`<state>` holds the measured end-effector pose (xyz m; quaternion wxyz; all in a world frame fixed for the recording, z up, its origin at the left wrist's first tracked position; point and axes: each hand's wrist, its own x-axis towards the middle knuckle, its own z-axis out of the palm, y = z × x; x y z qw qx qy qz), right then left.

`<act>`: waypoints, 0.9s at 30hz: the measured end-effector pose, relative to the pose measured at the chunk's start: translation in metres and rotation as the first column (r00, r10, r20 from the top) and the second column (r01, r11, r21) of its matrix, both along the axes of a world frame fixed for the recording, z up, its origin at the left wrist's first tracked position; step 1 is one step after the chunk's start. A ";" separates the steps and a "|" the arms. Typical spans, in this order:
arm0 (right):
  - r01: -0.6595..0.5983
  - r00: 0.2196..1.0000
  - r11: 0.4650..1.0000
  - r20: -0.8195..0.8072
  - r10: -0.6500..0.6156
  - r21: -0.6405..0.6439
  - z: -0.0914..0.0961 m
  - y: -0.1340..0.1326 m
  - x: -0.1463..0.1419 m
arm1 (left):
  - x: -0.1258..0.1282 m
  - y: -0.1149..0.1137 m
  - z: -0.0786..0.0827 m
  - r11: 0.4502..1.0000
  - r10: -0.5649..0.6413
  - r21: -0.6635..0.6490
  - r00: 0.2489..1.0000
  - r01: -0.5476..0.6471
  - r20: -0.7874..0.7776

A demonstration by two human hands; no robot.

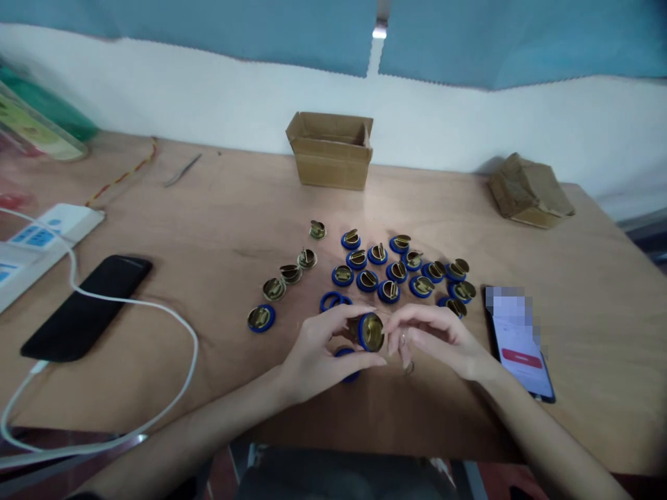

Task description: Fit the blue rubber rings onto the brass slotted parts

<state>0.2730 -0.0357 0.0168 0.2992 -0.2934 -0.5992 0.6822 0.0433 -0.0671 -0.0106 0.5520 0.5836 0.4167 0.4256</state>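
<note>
My left hand (317, 354) is closed around a round brass-coloured metal piece with a blue ring (371, 332), gripping it between thumb and fingers with its hollow face toward me. At its right edge is my right hand (442, 340), fingers curled and tips close together; whatever they pinch is too small to make out. Under and behind my left hand lie loose blue rings (331, 301) and another blue-rimmed piece (347, 364), partly covered. A thin small ring (409, 368) shows just below my right fingers.
Several blue-ringed brass pieces (388, 291) are spread beyond my hands, with brass pieces without blue rings (274, 288) to their left. Cardboard boxes (333, 167) (529, 191) stand at the back. A lit phone (521, 347) lies right; a black phone (88, 305), white cable (192, 340) and power strip (46, 236) lie left.
</note>
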 end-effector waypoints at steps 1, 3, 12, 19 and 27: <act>0.005 1.000 1.000 -0.014 -0.005 -0.013 -0.001 0.000 -0.001 | 0.000 0.000 0.000 1.000 -0.001 -0.006 1.000 0.001 -0.003; 0.002 0.999 0.998 -0.048 -0.005 -0.063 -0.002 -0.002 -0.003 | 0.001 0.000 -0.001 1.000 -0.015 -0.025 1.000 0.015 -0.004; 0.000 0.994 0.990 -0.112 -0.017 -0.144 -0.005 -0.002 -0.007 | 0.001 -0.002 -0.003 0.999 -0.043 -0.023 0.998 0.042 -0.035; 0.146 0.989 0.987 -0.028 -0.148 -0.061 -0.006 0.003 -0.007 | 0.001 -0.001 -0.004 0.999 0.003 0.032 0.998 -0.001 -0.064; 0.225 0.967 0.972 0.104 -0.231 0.065 -0.003 0.003 -0.010 | 0.002 -0.002 0.002 1.000 -0.001 0.004 0.997 0.002 -0.082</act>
